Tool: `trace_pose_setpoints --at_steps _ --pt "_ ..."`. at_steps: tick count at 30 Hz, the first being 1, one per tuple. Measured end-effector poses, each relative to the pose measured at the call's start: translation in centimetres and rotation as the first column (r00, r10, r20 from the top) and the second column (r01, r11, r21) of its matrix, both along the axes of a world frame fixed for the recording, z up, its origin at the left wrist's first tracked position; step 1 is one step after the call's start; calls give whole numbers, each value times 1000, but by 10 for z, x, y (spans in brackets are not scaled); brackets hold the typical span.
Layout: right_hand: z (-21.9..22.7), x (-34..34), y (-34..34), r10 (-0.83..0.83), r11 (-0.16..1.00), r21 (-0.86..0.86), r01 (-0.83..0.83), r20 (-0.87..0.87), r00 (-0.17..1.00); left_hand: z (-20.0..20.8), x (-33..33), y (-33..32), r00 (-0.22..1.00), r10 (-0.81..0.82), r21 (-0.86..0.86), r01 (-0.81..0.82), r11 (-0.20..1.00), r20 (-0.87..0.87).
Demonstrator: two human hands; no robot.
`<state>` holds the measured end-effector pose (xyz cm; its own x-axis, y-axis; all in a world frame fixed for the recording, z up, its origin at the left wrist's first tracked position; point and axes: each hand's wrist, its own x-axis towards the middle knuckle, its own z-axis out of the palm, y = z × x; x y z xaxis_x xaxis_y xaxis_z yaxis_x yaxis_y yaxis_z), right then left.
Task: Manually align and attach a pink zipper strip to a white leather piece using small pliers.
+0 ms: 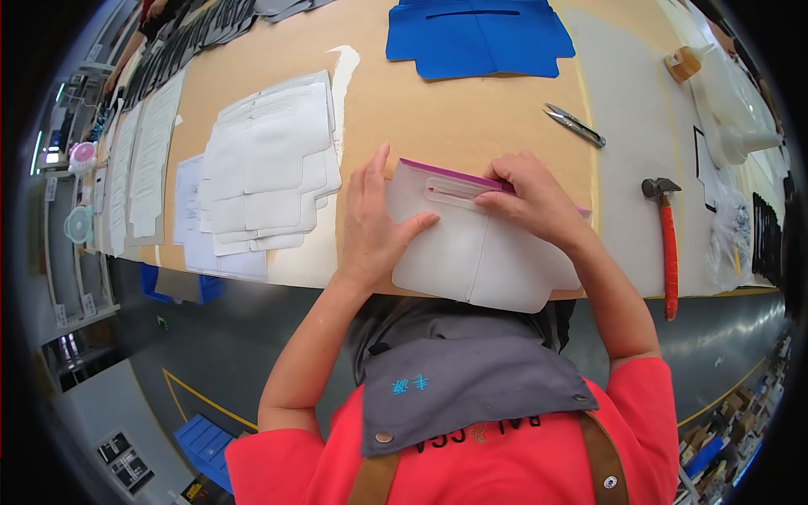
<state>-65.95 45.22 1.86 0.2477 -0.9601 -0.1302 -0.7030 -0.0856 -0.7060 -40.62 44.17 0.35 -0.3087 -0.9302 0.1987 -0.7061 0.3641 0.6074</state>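
A white die-cut panel (438,244) with a slot, a centre crease and a magenta strip along its far edge lies at the table's near edge, partly overhanging it. My right hand (534,198) pinches the far edge by the slot, its thumb on the near face and its fingers over the magenta strip. At the panel's left side is my left hand (374,219), fingers stretched out and thumb spread over the white face. That hand appears to steady the panel without gripping it. What lies under my right fingers is hidden.
Left of me are overlapping white panels (273,160) on printed sheets (189,215). Blue panels (480,42) lie at the far side. To the right are thread snips (576,126), a red-handled hammer (669,244), an amber bottle (686,63) and a white nozzle bottle (745,143).
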Motion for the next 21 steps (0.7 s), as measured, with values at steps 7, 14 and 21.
trace_pose_setpoints --at_steps 7,14,21 --pt "7 -8 -1 -177 946 321 52 375 910 24 0 -39 801 295 804 344 485 -521" --pt "2 -9 -6 -179 923 383 30 359 916 21 -4 -38 773 291 815 465 346 -564" --pt "2 -1 9 -92 951 -268 157 239 967 23 -11 -38 800 192 780 450 435 -569"
